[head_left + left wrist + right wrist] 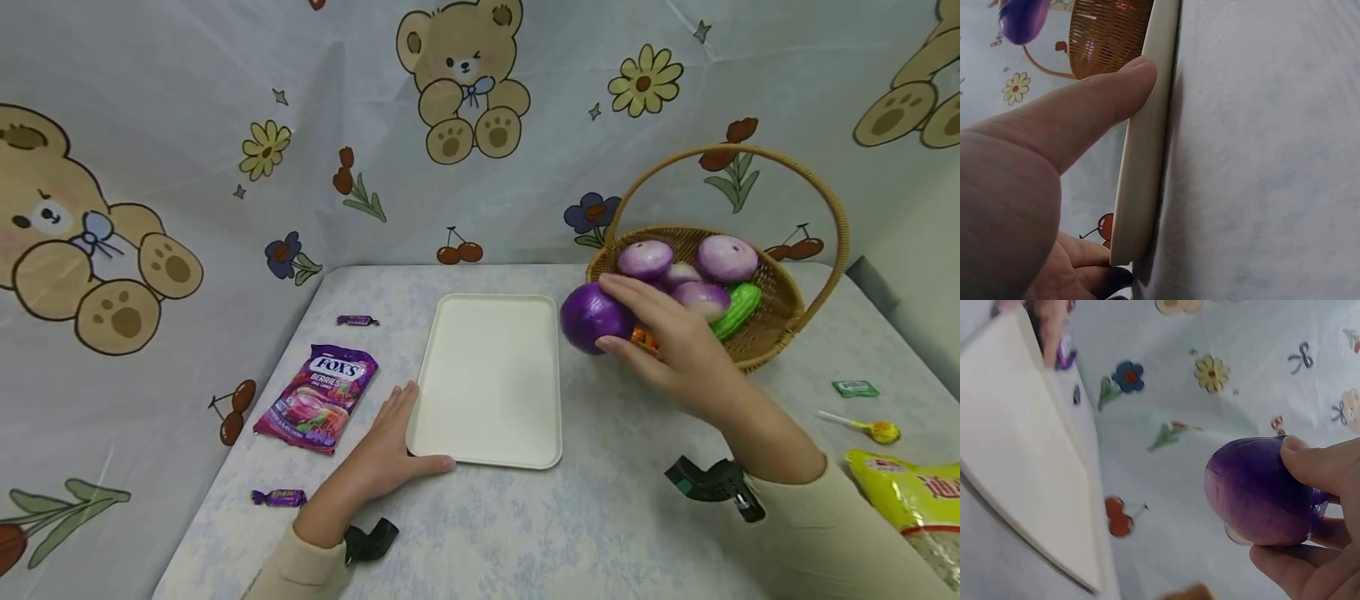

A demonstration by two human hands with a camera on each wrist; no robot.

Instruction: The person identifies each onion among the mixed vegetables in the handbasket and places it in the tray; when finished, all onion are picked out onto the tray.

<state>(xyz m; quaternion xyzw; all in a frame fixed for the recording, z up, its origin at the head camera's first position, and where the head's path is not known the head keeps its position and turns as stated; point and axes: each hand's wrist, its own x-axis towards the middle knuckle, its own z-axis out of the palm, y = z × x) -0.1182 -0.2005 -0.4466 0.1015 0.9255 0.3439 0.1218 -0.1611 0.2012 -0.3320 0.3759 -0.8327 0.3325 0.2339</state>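
Note:
My right hand (672, 350) holds a glossy dark purple onion (1263, 490) between thumb and fingers. It is in the air at the left front of the wicker basket (776, 342). In the right wrist view the onion's purple fades paler at one end. My left hand (386, 454) touches the near left corner of a white rectangular tray (487, 379), its fingers straight along the left side. The left thumb (1138, 81) lies against the tray's near edge. In the basket are several purple-and-white onions (727, 258), a green bumpy bitter melon (738, 311) and something orange, partly hidden.
Left of the tray lie a purple Fox's candy bag (318, 400) and two wrapped candies, one behind (357, 320) and one in front (279, 498). On the right are a green packet (855, 388), a yellow lollipop (882, 432) and a yellow bag (911, 500). A patterned cloth hangs behind.

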